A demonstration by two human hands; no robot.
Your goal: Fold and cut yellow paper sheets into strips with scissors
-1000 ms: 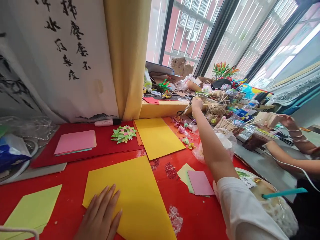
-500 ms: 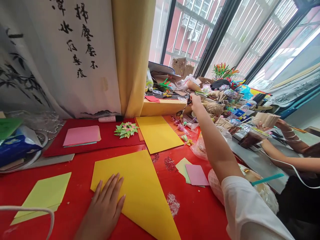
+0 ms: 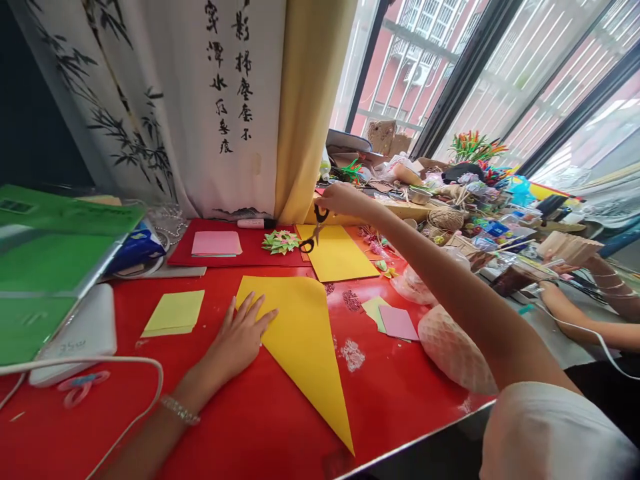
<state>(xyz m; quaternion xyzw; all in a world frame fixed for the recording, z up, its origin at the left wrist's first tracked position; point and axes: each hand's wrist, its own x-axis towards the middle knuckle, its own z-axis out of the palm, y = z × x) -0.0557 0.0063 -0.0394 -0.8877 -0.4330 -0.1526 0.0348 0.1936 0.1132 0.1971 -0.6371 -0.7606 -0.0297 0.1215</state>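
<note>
Fingers spread, my left hand [image 3: 243, 335] lies flat on the left edge of a large yellow paper [image 3: 300, 340] on the red table. That paper is folded to a long point toward the table's front edge. My right hand [image 3: 341, 200] is raised over the back of the table, closed on a pair of scissors [image 3: 317, 233] by one black handle. The scissors hang tilted, their other handle lower left. Below them are a second yellow sheet [image 3: 343, 257] and a green-and-pink folded paper flower [image 3: 281, 242].
Pink papers [image 3: 216, 243] rest on dark red sheets. Yellow-green papers [image 3: 174, 313] lie left; a pink square [image 3: 399, 323] is right. A green package [image 3: 45, 267] and white cable [image 3: 159, 373] are at left. Craft supplies crowd the sill. Another person's arm [image 3: 585, 323] is at right.
My right hand has brought the scissors left from near the sill to above the second yellow sheet. The view has turned left. My left hand remains on the folded paper, its fingers more spread.
</note>
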